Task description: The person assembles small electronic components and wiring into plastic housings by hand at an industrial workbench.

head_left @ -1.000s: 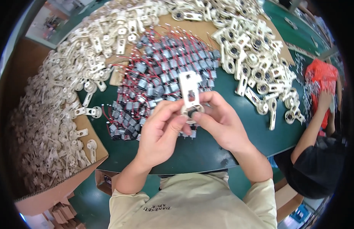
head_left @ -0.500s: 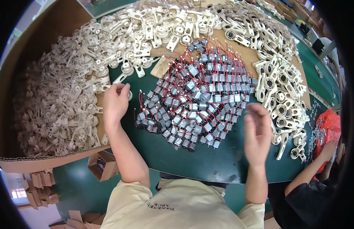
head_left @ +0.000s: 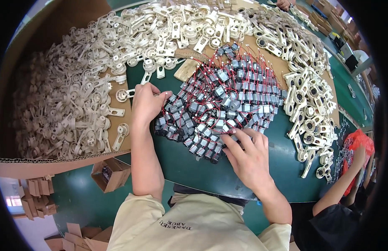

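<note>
Small grey electric motors (head_left: 248, 85) with red wires lie packed together in the middle of the green table. My right hand (head_left: 250, 157) is over their near edge, fingers apart, its fingertips touching the motors. At their left side my left hand (head_left: 147, 102) is closed, its fingers curled and thumb drawn in; whatever it may hold is hidden. Close by that hand lie a cream plastic housing (head_left: 123, 95) with a round end and another cream arm-shaped piece (head_left: 147, 78). A small wooden block (head_left: 186, 70) rests at the motors' far left edge.
A big cardboard box (head_left: 64, 167) heaped with cream plastic housings (head_left: 72, 104) stands at left. More housings with dark round inserts (head_left: 304, 108) run down the right side. A co-worker's arm (head_left: 344, 180) is at a red plastic bag (head_left: 361, 142). A small carton (head_left: 112, 173) sits below the table.
My right hand has moved left from beside the motors onto their near edge. My left hand has shifted slightly right. The whole view has swung a little, and the co-worker's hand has risen at the bag.
</note>
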A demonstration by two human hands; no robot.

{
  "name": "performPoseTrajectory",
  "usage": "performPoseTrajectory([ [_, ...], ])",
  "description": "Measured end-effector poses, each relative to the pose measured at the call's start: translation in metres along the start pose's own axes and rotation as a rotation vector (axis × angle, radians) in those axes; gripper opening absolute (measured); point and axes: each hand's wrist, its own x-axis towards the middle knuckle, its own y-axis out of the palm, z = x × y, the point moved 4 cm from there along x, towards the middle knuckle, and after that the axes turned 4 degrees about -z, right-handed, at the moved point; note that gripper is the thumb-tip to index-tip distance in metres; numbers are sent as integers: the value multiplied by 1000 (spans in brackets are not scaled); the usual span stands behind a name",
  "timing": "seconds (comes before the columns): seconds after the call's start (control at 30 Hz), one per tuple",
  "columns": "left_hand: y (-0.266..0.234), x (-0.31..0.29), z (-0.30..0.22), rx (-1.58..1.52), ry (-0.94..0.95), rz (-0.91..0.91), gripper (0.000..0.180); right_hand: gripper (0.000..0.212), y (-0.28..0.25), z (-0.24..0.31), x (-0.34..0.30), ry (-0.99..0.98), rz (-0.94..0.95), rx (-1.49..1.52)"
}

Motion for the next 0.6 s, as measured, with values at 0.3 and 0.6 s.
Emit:
performPoseTrajectory([
  [0.3,-5,-5,-1,2,4,173,54,35,9,2,-4,-112,-84,28],
  [0.6,-15,0,-7,-775,35,34,28,32,-7,-23,-7,222,-276,524],
])
